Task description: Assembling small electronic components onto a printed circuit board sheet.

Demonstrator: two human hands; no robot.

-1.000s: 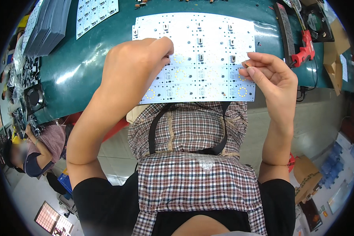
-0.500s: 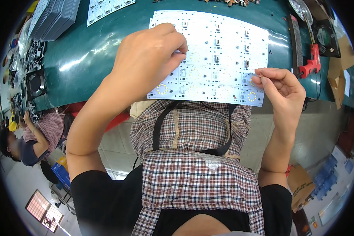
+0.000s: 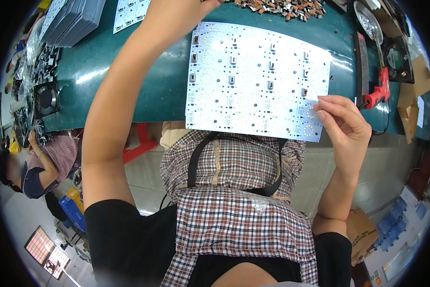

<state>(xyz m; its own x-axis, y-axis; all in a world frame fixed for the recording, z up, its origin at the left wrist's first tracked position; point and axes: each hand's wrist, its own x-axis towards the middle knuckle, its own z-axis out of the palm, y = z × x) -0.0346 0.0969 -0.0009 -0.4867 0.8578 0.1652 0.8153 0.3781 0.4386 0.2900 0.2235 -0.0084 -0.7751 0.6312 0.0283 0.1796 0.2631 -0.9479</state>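
Now the left hand (image 3: 179, 14) has left the white circuit board (image 3: 258, 81) and stretched up toward the far side of the green table (image 3: 129, 71), close to the heap of small brown and grey parts (image 3: 282, 7) at the top edge; half a second ago it was still pressed onto the board's upper left area. Its fingers run out of the picture, so I cannot tell whether they are curled around anything or loose. That reach suggests one part has been seated and the hand has gone for another. The right hand (image 3: 341, 126) has barely moved: thumb and forefinger pinch the board's near right edge and steady it, the other fingers loosely curled. The board lies flat on the table with its near edge overhanging the person's checked apron (image 3: 239, 210), and small dark parts sit in several of its rows. As for containers, a shallow metal dish (image 3: 365, 21) at the upper right holds what look like tiny bits, too small to make out. A red tool (image 3: 380, 88) lies just right of the board, and a stack of grey sheets (image 3: 76, 19) sits at the far left.
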